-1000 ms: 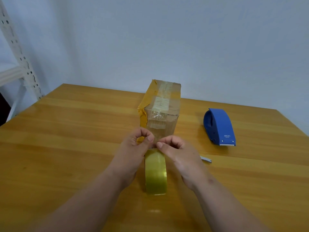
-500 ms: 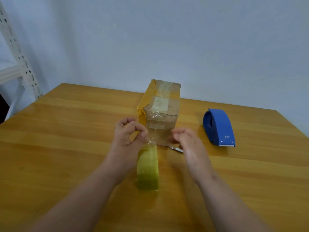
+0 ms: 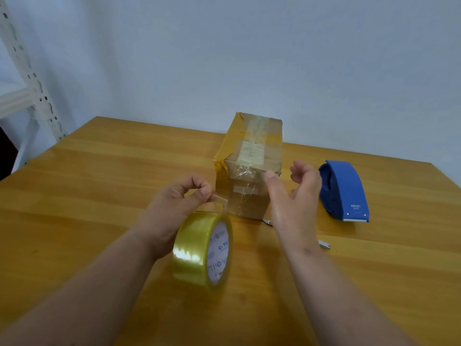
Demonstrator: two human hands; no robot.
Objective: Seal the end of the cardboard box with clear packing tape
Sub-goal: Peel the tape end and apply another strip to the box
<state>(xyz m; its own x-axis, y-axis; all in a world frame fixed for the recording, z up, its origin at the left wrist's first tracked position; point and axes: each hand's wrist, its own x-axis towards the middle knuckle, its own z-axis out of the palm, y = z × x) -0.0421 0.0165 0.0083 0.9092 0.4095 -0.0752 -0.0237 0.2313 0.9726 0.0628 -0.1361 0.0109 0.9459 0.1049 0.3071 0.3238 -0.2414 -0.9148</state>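
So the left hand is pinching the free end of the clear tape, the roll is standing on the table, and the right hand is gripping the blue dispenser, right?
Not quite. The head view shows the right hand open and empty, between the cardboard box and the blue dispenser, touching neither. The rest holds: the left hand pinches the tape end, and the roll stands on the table.

A single wide-angle camera worn on the person's head looks forward and down across the wooden table [image 3: 74,201] toward the pale wall [image 3: 249,58] behind it. It sits close over the near edge, so both forearms enter from the bottom of the frame. A white shelf upright [image 3: 32,78] bends along the left border.
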